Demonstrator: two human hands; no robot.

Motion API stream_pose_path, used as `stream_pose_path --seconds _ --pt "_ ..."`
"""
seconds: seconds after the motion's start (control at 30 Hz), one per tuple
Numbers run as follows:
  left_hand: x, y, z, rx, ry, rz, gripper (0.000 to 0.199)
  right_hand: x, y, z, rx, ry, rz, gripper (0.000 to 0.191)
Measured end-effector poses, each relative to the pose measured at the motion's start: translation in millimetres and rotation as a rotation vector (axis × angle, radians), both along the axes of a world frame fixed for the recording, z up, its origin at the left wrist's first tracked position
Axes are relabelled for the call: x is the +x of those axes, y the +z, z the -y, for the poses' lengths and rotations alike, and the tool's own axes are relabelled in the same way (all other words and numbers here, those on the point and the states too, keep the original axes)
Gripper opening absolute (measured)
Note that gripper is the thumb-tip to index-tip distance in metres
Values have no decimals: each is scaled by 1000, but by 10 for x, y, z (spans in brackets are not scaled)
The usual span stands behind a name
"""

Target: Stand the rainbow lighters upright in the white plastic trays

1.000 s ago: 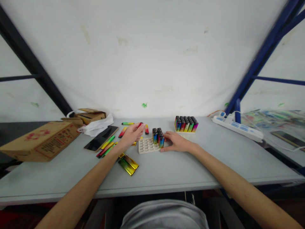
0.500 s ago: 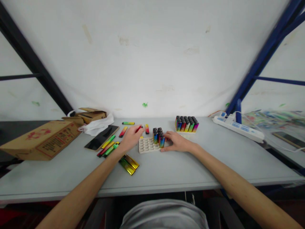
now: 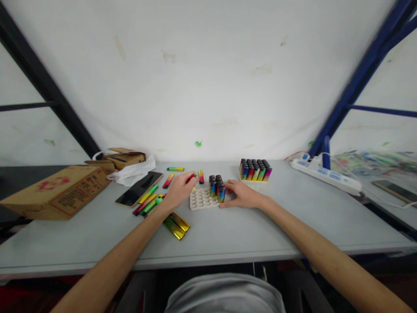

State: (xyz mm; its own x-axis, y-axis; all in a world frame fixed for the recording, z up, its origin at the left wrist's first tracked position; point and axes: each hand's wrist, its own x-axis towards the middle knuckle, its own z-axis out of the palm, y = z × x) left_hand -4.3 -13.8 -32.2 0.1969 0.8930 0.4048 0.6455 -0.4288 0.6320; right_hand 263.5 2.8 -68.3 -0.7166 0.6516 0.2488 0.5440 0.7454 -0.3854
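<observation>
My left hand [image 3: 179, 189] is closed on a red lighter [image 3: 191, 177], held up at the left rear of a white tray with round holes [image 3: 202, 200]. Several multicoloured lighters with black tops [image 3: 217, 189] stand upright in the tray's right part. At the tray's right end rests my right hand [image 3: 238, 194], its thumb and fingers spread around the edge beside the standing lighters. Loose lighters [image 3: 148, 201] lie left of my left hand, and gold-green ones [image 3: 177, 226] lie partly under that wrist.
A full block of upright lighters [image 3: 256, 170] stands at the back right. Further right lies a white power strip [image 3: 325, 174]. On the left are a black phone [image 3: 139, 189], a white plastic bag [image 3: 133, 172] and a cardboard box [image 3: 58, 191].
My left hand has shifted very slightly with the red lighter, which is tilted a little differently. My right hand stays at the tray.
</observation>
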Motion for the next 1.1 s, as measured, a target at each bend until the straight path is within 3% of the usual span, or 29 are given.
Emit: stream_pose_path --seconds 0.23,0.4,0.57,0.73,0.9,1.1 --pt "24 7 35 32 15 37 34 1 5 6 -9 -3 -9 60" --pt "33 -59 17 -56 -7 157 29 -2 12 11 -15 4 -15 62" --pt "47 -20 45 -226 -172 337 34 3 -2 -3 -5 7 -12 63" --pt "54 39 56 -107 -244 207 41 10 -19 -16 -6 8 -8 65" --pt "62 -15 46 -174 -376 252 34 12 -11 -2 -11 -2 -14 64" --pt "108 -58 75 -213 -374 366 35 12 -16 -6 -10 2 -14 64"
